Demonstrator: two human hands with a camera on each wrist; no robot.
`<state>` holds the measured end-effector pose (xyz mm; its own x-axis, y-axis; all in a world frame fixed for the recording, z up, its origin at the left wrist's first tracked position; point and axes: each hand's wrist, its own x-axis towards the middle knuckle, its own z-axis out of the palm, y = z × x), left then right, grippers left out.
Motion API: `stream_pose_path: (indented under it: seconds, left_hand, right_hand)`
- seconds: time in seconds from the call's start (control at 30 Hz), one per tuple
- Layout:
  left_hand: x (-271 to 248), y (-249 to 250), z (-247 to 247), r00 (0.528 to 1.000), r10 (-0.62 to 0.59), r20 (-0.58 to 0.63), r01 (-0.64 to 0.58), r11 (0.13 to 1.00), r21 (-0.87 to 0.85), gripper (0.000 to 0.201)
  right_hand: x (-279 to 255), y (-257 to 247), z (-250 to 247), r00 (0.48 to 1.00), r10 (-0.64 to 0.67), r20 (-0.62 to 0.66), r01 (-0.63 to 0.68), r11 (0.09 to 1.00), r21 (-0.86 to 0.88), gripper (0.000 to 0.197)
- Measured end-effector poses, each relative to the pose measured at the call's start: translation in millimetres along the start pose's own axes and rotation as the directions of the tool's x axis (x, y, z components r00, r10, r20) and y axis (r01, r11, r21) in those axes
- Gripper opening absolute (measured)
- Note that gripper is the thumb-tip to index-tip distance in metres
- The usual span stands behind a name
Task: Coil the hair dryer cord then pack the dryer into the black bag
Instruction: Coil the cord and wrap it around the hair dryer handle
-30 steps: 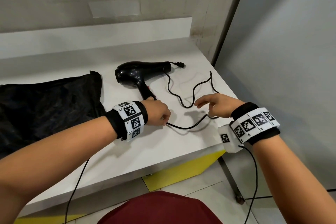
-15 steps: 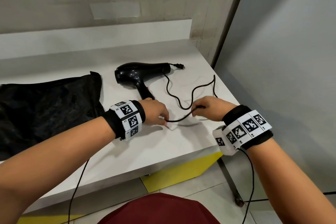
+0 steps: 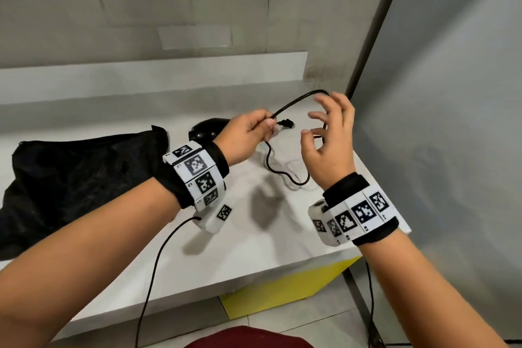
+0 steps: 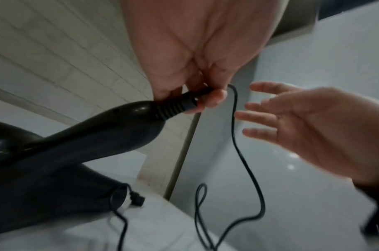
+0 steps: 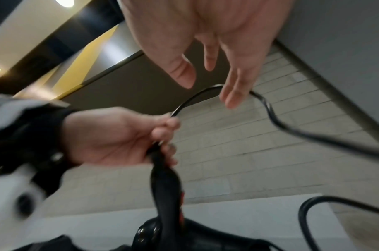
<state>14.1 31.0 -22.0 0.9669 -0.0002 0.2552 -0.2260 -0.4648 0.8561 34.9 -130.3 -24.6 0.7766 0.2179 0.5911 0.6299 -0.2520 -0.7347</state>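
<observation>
The black hair dryer (image 3: 204, 130) is mostly hidden behind my left hand (image 3: 268, 124); in the left wrist view its handle (image 4: 98, 134) tilts up to my fingers. That hand pinches the cord (image 3: 296, 100) at the ribbed sleeve (image 4: 175, 107) on the handle's end. From there the cord arcs up and right, passing behind the spread fingers of my right hand (image 3: 316, 121), which stands open beside it. The remaining cord (image 3: 282, 175) lies in loose bends on the white table (image 3: 254, 248), with the plug (image 3: 285, 123) near the dryer. At the left lies the flat black bag (image 3: 79, 175).
The table's right edge (image 3: 375, 183) runs just past my right wrist, with a grey partition (image 3: 452, 121) beyond it. A low ledge and brick wall stand behind. A thin cable (image 3: 152, 277) hangs from my left wrist over the front edge.
Both hands have risen off the table. My left hand has lifted the handle end with the cord. My right hand has released its pinch and spread its fingers, the cord now arcing past them.
</observation>
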Motion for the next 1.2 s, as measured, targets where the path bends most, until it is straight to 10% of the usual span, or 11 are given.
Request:
stream_pose_path:
  seconds: [0.23, 0.63, 0.87, 1.07, 1.2]
  left_hand:
    - [29.2, 36.1, -19.8, 0.995, -0.070, -0.076, 0.043, 0.951, -0.305, 0.032]
    - [59.4, 53.1, -40.1, 0.935, -0.318, -0.155, 0.149, 0.751, -0.643, 0.030]
    - [73.0, 44.8, -51.6, 0.923, -0.343, -0.175, 0.149, 0.737, -0.659, 0.028]
    - [81.4, 41.6, -53.9, 0.931, -0.329, -0.159, 0.168, 0.771, -0.614, 0.032]
    - [87.2, 36.7, -54.6, 0.937, -0.317, -0.145, 0.159, 0.759, -0.631, 0.032]
  right_hand:
    - [1.4, 7.1, 56.0, 0.931, 0.170, 0.324, -0.144, 0.984, -0.104, 0.042]
    - [34.5, -5.2, 85.6, 0.892, 0.253, 0.375, -0.271, 0.962, -0.002, 0.044]
    - [53.4, -9.0, 47.8, 0.976, -0.210, -0.063, 0.184, 0.940, -0.287, 0.032]
    - [81.6, 22.5, 39.6, 0.964, 0.252, 0.082, -0.156, 0.792, -0.590, 0.059]
    - [84.7, 42.0, 48.9, 0.933, 0.294, 0.206, -0.129, 0.809, -0.573, 0.052]
